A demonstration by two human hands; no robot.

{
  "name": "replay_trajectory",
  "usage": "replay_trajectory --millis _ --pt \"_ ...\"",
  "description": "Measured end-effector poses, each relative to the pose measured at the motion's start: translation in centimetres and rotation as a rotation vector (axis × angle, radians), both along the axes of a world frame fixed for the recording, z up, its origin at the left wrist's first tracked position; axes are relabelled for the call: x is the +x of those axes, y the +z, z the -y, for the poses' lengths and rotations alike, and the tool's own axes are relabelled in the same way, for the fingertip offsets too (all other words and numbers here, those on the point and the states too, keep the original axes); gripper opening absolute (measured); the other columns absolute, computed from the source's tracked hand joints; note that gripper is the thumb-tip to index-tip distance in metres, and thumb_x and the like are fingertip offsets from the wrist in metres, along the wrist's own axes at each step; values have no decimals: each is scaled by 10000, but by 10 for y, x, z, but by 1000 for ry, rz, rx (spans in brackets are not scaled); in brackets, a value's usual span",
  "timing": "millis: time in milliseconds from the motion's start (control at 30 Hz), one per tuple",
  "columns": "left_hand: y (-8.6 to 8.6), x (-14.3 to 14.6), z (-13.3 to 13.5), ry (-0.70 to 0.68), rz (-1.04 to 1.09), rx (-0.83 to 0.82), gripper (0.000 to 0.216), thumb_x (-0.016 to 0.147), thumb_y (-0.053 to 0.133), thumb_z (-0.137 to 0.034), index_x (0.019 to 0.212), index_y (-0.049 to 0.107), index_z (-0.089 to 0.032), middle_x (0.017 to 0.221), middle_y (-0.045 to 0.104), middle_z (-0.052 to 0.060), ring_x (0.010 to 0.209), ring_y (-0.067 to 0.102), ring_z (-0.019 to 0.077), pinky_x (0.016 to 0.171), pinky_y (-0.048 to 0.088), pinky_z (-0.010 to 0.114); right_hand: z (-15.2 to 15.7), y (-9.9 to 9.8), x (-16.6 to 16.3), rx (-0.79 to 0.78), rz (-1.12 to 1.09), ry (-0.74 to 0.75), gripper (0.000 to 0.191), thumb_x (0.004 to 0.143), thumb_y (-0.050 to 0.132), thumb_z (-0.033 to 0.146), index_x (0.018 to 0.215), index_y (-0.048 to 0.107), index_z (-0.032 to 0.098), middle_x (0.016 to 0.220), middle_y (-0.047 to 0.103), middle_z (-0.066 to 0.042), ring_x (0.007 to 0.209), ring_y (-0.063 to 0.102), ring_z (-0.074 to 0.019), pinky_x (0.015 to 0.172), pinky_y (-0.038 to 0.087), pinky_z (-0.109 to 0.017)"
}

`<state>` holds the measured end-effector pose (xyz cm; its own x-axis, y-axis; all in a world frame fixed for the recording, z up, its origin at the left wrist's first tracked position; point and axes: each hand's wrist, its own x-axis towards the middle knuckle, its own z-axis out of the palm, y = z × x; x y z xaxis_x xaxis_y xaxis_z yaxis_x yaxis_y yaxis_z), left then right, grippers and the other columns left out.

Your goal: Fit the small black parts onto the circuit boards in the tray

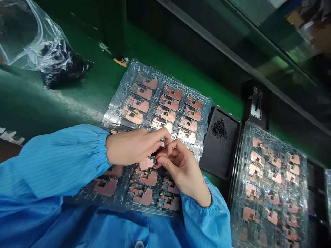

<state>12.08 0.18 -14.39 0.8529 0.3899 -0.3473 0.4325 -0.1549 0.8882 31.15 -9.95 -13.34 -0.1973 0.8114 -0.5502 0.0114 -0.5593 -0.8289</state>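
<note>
Both hands meet over a clear plastic tray [207, 103] holding rows of circuit boards with copper-coloured faces. One circuit board [147, 164] shows just below the fingers, slightly tilted against its neighbours. My right hand [181, 165] is closed, with its thumb and bent fingers gripping that board's right edge. Above the same board, my left hand [139, 144] has its thumb and index finger pinched together, close against the right fingertips. Whatever lies between the left fingertips is too small or hidden to make out. My wrists and hands cover the tray's middle rows.
Right of the tray lies a shallow black tray [214, 155] with a heap of tiny black pieces [219, 129]. Beyond it are more boards in a second clear tray [279, 196]. A plastic bag of dark material [62, 65] rests on the green surface [85, 89] at upper left.
</note>
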Motion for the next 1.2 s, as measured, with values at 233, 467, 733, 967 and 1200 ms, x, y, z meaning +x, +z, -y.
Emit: replay_trajectory --millis 233,467,733,967,1200 --pt "3 -1 1 20 85 -32 258 1040 345 -184 1229 516 -222 565 510 -70 421 391 99 474 247 233 -4 -1 1 -65 -97 -29 406 879 805 372 869 434 210 784 657 7 683 635 -117 705 571 -286" --pt "1 -2 5 20 171 56 269 1042 339 -173 1226 531 -212 656 578 -52 444 388 86 483 275 224 -6 1 1 -112 -138 -14 377 857 826 361 891 487 199 763 630 11 670 624 -107 641 581 -245" --pt "1 -2 3 26 105 41 257 1043 341 -203 1214 532 -220 575 537 -55 448 439 105 474 272 226 -2 0 -2 -13 -45 -36 392 901 772 357 862 406 221 803 638 5 685 613 -116 653 574 -274" --pt "-1 0 5 0 47 21 298 1036 363 -184 1306 488 -212 615 596 -40 423 431 104 435 240 233 4 9 -4 169 335 139 292 949 679 234 882 395 234 892 707 -12 777 668 -148 693 533 -298" --pt "-9 -1 6 -55 72 2 279 1034 378 -229 1294 478 -215 556 572 -44 391 422 118 425 231 252 5 9 -5 110 206 172 378 939 685 244 858 316 245 872 702 -12 756 680 -152 672 565 -301"
